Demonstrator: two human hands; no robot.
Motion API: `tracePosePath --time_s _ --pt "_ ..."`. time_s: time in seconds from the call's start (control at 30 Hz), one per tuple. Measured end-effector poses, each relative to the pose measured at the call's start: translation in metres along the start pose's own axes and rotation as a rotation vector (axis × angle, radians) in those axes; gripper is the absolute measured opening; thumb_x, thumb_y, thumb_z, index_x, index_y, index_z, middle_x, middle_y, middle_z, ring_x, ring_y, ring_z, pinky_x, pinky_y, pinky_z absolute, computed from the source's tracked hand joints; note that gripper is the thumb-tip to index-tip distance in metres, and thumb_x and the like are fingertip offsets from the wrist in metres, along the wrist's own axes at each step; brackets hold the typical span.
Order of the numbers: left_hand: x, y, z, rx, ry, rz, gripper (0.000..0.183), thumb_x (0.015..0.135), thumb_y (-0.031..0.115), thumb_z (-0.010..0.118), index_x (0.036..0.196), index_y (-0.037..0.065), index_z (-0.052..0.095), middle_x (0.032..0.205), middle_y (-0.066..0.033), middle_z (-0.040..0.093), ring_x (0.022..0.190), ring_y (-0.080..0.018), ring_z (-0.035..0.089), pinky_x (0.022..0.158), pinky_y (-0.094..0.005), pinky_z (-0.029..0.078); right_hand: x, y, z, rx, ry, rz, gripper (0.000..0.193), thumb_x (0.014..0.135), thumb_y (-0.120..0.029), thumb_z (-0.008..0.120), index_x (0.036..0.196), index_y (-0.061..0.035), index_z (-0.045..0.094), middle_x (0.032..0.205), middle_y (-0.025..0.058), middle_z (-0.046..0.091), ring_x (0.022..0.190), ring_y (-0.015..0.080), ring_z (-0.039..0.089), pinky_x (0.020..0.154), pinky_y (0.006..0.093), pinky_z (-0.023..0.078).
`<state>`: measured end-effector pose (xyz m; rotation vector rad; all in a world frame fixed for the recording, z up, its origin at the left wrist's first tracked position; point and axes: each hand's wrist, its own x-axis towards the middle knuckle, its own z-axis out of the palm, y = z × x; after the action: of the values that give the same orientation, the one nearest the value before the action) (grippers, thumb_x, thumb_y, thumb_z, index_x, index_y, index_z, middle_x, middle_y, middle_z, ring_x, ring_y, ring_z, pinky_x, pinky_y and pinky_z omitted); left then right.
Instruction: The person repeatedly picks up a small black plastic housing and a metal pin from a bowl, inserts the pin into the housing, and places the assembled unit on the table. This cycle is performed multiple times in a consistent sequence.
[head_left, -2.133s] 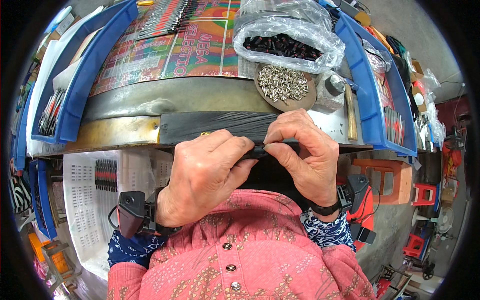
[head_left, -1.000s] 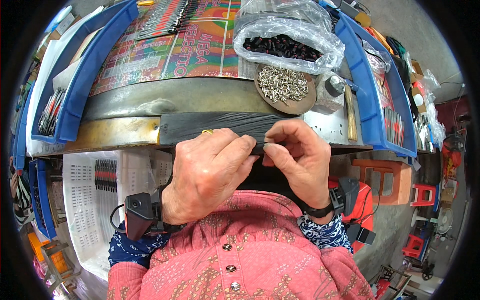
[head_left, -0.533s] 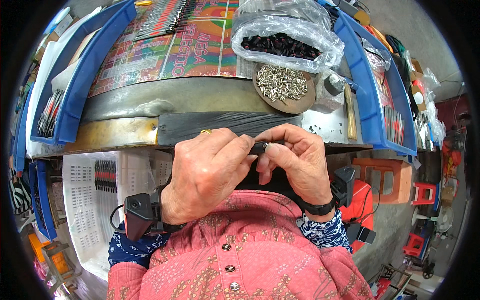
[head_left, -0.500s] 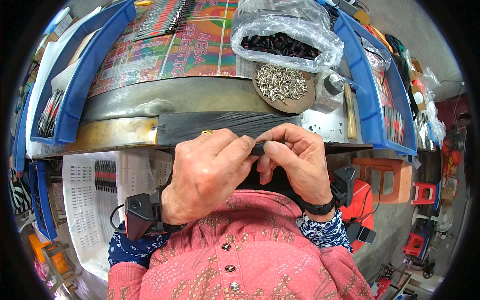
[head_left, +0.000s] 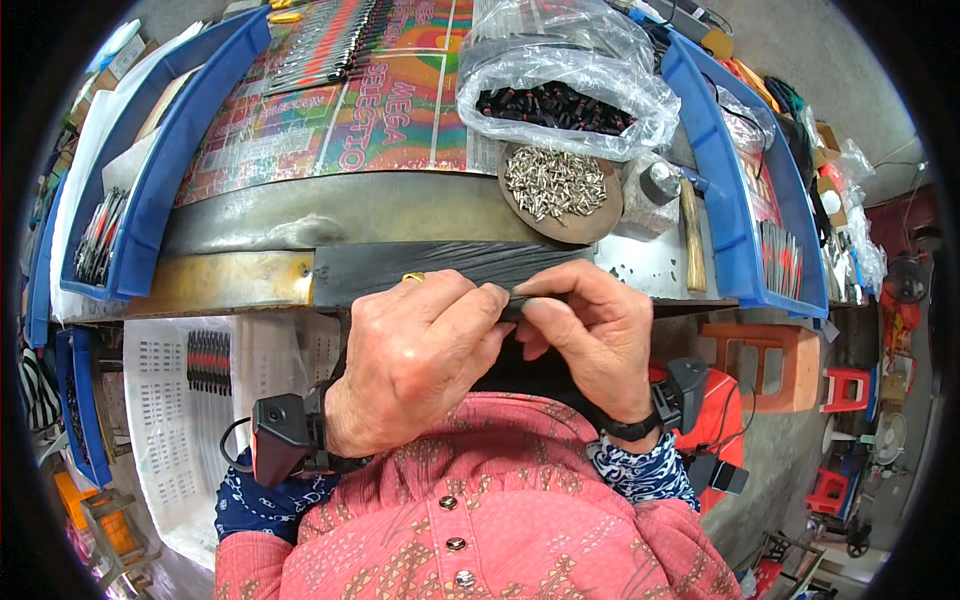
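Observation:
My left hand (head_left: 418, 345) and my right hand (head_left: 592, 332) meet in front of the black-covered strip (head_left: 430, 268) at the table's near edge. Between their fingertips is a small dark cylindrical piece (head_left: 515, 306), mostly covered by the fingers. Both hands are closed, thumb against forefinger, on its two ends. Beyond them stands a round brown dish (head_left: 548, 229) heaped with small silver metal pins (head_left: 555, 183). A clear plastic bag (head_left: 640, 120) of small black parts (head_left: 560, 108) lies behind the dish.
Blue trays with slim red-and-black tools flank the table, left (head_left: 145, 225) and right (head_left: 728, 190). More such tools (head_left: 330, 45) lie at the back. A wooden handle (head_left: 692, 222) rests at right. A white basket (head_left: 180, 440) stands below left; an orange stool (head_left: 785, 365) is at right.
The view has shifted slightly, so the table sits a little lower. My right fingers have curled in closer on the dark piece; both hands still hold it.

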<state>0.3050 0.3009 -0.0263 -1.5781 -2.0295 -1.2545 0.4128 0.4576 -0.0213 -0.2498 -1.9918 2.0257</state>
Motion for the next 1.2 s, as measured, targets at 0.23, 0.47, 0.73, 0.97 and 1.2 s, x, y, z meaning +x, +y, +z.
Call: tracePosePath --time_s 0.23,0.47,0.73,0.97,1.2 --pt "0.004 -0.007 -0.006 0.059 -0.019 -0.073 0.025 0.070 0.006 0.076 0.092 0.004 0.065 0.073 -0.0094 0.058 0.063 -0.0290 0.060 0.056 -0.0381 0.049 0.031 -0.003 -0.042 -1.069 0.183 -0.653 0.029 0.074 -0.003 0.076 0.102 -0.0035 0.070 0.090 0.0094 0.064 0.084 0.0291 0.059 0.075 0.0382 0.049" --pt "0.006 -0.011 -0.008 0.063 -0.064 -0.125 0.024 0.071 0.006 0.076 0.092 0.004 0.065 0.073 -0.0096 0.058 0.066 -0.0293 0.061 0.058 -0.0386 0.050 0.038 0.010 -0.047 -1.176 0.181 -0.641 0.031 0.071 -0.005 0.076 0.102 -0.0064 0.071 0.095 0.0095 0.061 0.094 0.0310 0.055 0.082 0.0408 0.046" --pt "0.007 -0.014 -0.007 0.052 -0.077 -0.142 0.022 0.071 0.006 0.075 0.091 0.004 0.064 0.074 -0.0105 0.058 0.067 -0.0303 0.061 0.059 -0.0390 0.050 0.043 0.015 -0.048 -1.044 0.156 -0.621 0.024 0.072 -0.001 0.074 0.096 -0.0045 0.070 0.092 0.0104 0.061 0.091 0.0312 0.055 0.081 0.0404 0.046" --pt "0.005 -0.011 -0.008 0.012 -0.101 -0.168 0.021 0.072 0.007 0.075 0.090 0.004 0.064 0.074 -0.0111 0.058 0.067 -0.0310 0.061 0.059 -0.0392 0.049 0.044 0.016 -0.046 -0.894 0.157 -0.559 0.014 0.075 0.001 0.070 0.088 -0.0037 0.066 0.090 0.0101 0.062 0.089 0.0303 0.055 0.079 0.0389 0.045" --pt "0.002 -0.006 -0.010 -0.019 -0.116 -0.198 0.021 0.072 0.007 0.076 0.089 0.003 0.064 0.073 -0.0122 0.059 0.066 -0.0326 0.061 0.058 -0.0406 0.050 0.026 0.001 -0.030 -0.760 0.159 -0.565 0.012 0.076 -0.002 0.072 0.085 -0.0027 0.065 0.088 0.0094 0.064 0.089 0.0287 0.058 0.082 0.0374 0.046"
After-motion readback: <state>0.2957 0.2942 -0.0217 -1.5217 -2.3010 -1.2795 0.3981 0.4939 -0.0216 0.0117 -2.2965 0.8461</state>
